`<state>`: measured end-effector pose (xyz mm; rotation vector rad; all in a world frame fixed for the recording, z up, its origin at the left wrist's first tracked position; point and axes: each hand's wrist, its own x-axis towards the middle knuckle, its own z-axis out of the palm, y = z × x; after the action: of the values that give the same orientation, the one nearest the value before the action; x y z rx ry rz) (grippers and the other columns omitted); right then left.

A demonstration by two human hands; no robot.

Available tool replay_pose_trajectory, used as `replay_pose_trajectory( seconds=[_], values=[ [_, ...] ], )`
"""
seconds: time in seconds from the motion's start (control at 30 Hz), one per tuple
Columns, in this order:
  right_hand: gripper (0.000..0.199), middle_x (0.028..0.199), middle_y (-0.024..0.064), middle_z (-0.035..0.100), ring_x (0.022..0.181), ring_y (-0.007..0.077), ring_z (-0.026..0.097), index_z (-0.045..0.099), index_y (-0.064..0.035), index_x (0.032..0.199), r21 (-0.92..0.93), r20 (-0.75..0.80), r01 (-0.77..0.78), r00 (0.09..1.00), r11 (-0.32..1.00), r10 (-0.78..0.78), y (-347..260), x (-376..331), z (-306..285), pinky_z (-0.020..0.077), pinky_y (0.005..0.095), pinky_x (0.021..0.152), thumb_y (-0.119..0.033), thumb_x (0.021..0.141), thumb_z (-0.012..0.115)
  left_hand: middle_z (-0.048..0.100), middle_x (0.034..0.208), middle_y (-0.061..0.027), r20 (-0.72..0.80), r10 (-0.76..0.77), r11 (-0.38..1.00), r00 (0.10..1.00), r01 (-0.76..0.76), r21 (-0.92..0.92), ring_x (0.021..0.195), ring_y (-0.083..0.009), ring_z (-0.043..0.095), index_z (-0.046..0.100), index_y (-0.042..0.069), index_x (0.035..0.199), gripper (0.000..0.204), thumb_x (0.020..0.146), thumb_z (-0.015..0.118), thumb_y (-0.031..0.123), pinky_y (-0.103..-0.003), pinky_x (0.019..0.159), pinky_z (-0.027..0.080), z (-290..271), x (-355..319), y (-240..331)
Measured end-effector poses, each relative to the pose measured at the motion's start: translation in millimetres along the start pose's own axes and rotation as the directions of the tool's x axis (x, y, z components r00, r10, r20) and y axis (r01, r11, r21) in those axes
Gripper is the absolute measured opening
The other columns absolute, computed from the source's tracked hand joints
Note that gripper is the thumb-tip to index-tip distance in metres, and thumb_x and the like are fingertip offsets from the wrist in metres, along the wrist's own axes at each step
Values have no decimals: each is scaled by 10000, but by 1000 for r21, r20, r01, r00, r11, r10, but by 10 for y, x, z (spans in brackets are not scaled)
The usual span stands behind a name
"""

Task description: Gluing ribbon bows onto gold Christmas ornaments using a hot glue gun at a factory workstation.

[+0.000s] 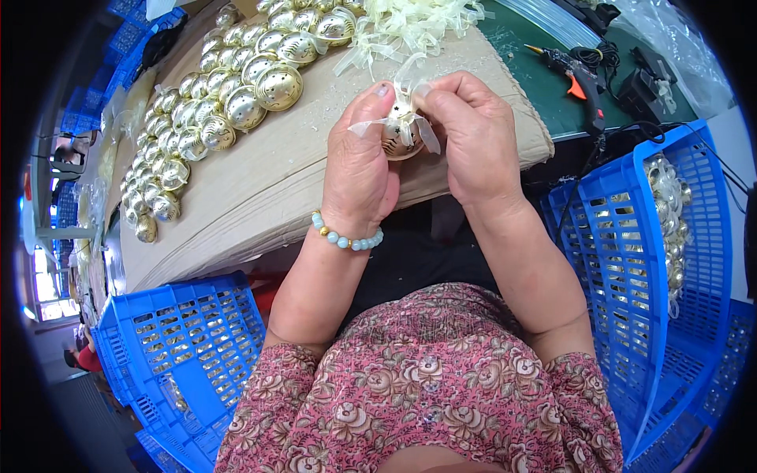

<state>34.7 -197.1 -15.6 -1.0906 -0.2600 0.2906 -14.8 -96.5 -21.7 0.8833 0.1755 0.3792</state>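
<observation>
Between my two hands is a shiny gold bell ornament [398, 146] with small cut-outs and a sheer cream ribbon bow [406, 120] at its top. My left hand [359, 154] is wrapped round the ornament from the left, its thumb up beside the bow. With thumb and forefinger, my right hand [481, 130] pinches the upper part of the sheer ribbon [412, 72]. Both hands are above the front edge of the cardboard-covered table [292, 173]. The fingers beneath the ornament are partly hidden.
Rows of gold ornaments [225, 98] cover the table's left side. A pile of cream ribbon bows [422, 20] lies at the back. On the green surface at right is a glue gun [574, 83] with a cord. Blue crates [185, 339] stand at both sides, the right crate [607, 236] holding ornaments.
</observation>
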Motion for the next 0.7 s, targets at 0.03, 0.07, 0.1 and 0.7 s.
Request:
replay_pose_trajectory(
  seconds=[0.03,0.07,0.1,0.7],
  values=[
    [53,777,7,603,673,44,509,628,-15,866,29,44,-82,996,996,80,-31,3,-27,430,206,611,-60,845,610,610,891,-73,28,-27,1000,999,27,1,782,-148,608,551,0,1010,252,937,517,239,-285,696,514,-14,6,22],
    [53,777,7,603,673,44,509,628,-15,866,30,47,-82,996,996,80,-19,11,-81,430,206,611,-60,845,610,619,870,-80,55,-54,999,997,54,4,763,-160,618,546,8,991,273,954,499,275,-298,682,524,-27,9,45],
    [157,854,27,598,746,60,524,613,-5,979,72,61,-44,997,996,40,-1,28,-153,447,216,660,-86,845,618,619,870,-80,57,-52,999,997,52,3,763,-160,618,546,8,991,273,954,499,275,-298,682,524,-21,19,60],
    [441,1146,119,622,994,182,602,606,9,1159,-936,-18,-309,521,-168,-853,-1219,-477,-1761,469,305,863,-214,799,729,609,1064,-115,342,461,-477,819,-96,874,954,-233,591,623,73,1115,435,767,725,313,-375,794,475,-753,514,974]
  ],
)
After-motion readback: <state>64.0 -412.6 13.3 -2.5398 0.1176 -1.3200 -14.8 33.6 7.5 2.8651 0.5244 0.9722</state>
